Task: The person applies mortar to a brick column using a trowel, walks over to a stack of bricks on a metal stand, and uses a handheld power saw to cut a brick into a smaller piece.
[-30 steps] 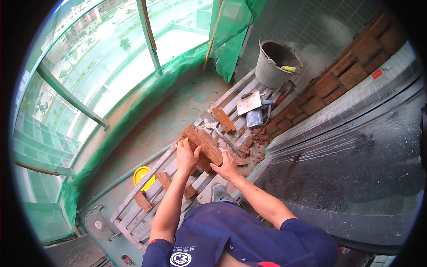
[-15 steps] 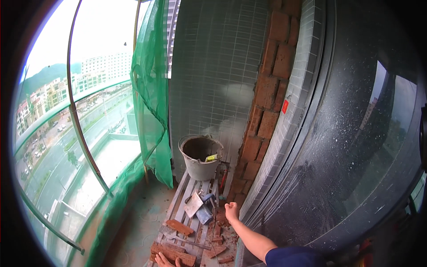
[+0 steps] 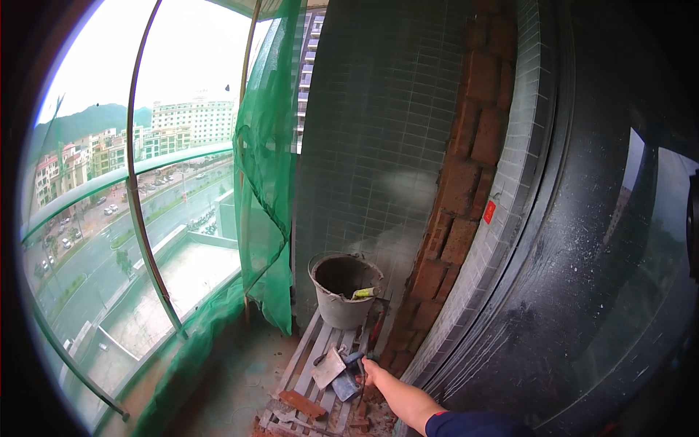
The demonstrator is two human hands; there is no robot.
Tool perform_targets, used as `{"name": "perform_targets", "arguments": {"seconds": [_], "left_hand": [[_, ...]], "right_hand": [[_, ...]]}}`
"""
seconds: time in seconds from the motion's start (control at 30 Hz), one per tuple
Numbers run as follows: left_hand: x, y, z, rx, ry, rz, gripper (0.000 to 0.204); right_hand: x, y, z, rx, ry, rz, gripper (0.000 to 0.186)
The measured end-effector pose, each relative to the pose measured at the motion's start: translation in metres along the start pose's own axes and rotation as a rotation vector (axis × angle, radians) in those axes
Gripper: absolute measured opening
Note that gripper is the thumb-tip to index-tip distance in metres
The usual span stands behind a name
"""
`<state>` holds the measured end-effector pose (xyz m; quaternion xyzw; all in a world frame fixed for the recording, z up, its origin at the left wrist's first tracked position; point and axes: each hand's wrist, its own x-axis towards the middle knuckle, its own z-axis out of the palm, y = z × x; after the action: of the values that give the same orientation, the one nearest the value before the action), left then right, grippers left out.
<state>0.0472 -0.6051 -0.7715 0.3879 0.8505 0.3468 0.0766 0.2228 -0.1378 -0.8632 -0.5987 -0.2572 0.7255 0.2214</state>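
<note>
Along the left edge, a curved metal railing (image 3: pixel 149 240) and a hanging green net (image 3: pixel 266 197) are seen, with the street far below. Toward the middle, a wooden pallet (image 3: pixel 309 364) is laid on the floor, bearing a grey bucket (image 3: pixel 342 291) at its far end, a flat trowel (image 3: pixel 329 368) nearer, and a red brick (image 3: pixel 302 403) nearest. Just right of the trowel, the right hand (image 3: pixel 373 373) is extended to a blue-handled tool (image 3: pixel 351 379); whether the fingers are closed on it cannot be told. Further right, a column of bare bricks (image 3: pixel 466 182) is set against the tiled wall (image 3: pixel 364 131). The left hand is not seen.
</note>
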Motion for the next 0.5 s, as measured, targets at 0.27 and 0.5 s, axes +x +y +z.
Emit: {"name": "perform_targets", "arguments": {"seconds": [0.27,0.5], "left_hand": [[-0.002,-0.023,0.033,-0.169,0.101,0.043,0.087],[-0.010,-0.030,0.049,-0.375,0.204,-0.044,0.090]], "right_hand": [[-0.002,-0.041,-0.008,0.110,0.033,0.104,0.084],[0.016,-0.046,0.011,0.064,0.099,0.209,0.028]]}}
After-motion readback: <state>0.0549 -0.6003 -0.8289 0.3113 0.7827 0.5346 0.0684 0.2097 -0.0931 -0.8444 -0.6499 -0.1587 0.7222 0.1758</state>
